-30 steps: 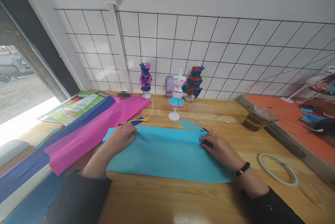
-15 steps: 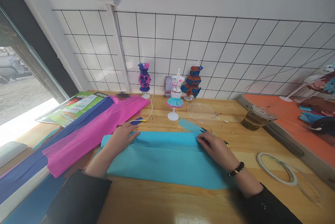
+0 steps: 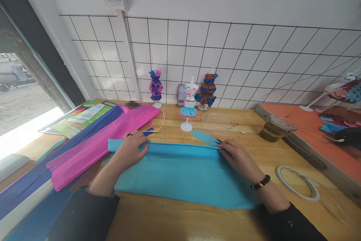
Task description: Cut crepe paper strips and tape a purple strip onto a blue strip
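A turquoise crepe paper sheet lies spread before me, its far edge folded into a narrow raised strip. My left hand pinches this fold near its left end, thumb on the near side and fingers over the back. Near the other end, my right hand grips the same fold between thumb and fingers. Dark scissor blades peek out by the right fingertips; the rest of the scissors is hidden. Just beyond the fold lies a small light-blue paper piece.
Pink paper and blue paper lie at left. Three small dressed mannequins stand at the wall, the middle one in a turquoise skirt. A clear plastic disc, a lidded cup and a tape roll are on the wooden table.
The far fold of the turquoise paper has become narrower and stands up more. My right hand has shifted slightly right and now covers the scissors' handle. The left hand has barely moved.
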A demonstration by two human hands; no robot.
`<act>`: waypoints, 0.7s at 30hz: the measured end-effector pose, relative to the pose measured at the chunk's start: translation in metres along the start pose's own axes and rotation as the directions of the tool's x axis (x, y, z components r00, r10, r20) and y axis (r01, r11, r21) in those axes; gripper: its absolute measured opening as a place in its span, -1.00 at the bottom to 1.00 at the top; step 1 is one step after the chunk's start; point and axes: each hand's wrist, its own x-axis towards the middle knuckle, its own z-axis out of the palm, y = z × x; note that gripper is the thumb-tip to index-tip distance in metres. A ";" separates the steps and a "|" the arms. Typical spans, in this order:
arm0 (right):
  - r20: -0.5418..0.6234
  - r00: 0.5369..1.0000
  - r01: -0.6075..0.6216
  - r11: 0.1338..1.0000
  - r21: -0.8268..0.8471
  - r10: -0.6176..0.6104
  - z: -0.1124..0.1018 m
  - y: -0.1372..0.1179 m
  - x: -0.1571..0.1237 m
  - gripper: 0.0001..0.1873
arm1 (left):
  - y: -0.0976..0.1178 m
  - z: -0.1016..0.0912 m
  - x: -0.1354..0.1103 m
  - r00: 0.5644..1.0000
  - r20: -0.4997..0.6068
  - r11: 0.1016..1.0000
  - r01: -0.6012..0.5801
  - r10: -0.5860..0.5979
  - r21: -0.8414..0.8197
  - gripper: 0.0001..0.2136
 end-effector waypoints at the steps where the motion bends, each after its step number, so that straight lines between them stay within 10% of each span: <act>1: -0.027 1.000 -0.008 1.000 -0.003 0.008 -0.001 0.000 0.000 -0.74 | 0.001 0.000 0.001 0.999 -0.043 1.000 -0.008 0.009 0.021 -0.77; 21: -0.128 0.975 -0.193 0.976 -0.098 0.180 0.026 0.026 0.006 -0.68 | 0.005 0.035 0.005 0.995 -0.090 0.996 -0.025 0.033 0.091 -0.69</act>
